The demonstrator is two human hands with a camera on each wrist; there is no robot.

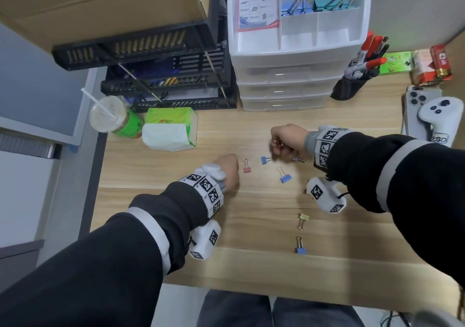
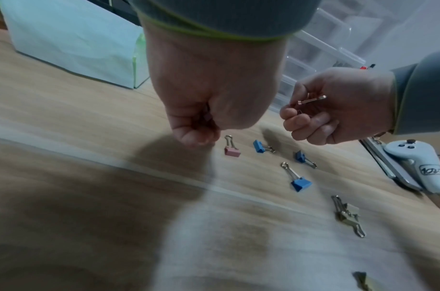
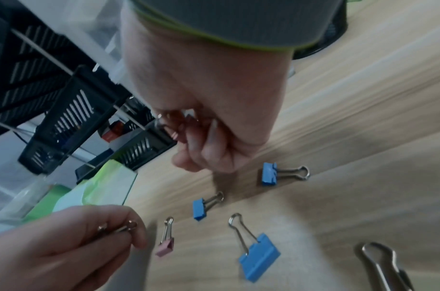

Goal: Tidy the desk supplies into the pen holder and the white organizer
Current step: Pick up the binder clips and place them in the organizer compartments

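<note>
My left hand hovers low over the wooden desk as a fist; in the right wrist view its fingers pinch a small binder clip by the metal handles. To its right, my right hand grips small pink binder clips in curled fingers. Loose on the desk between the hands lie a pink clip and three blue clips, one partly under my right wrist. Nearer me lie a yellow clip and a blue clip. The white organizer and the black pen holder stand at the back.
A green tissue pack and a lidded cup sit at the left. Black stacked trays stand beside the organizer under a cardboard box. A phone and a white controller lie at the right edge.
</note>
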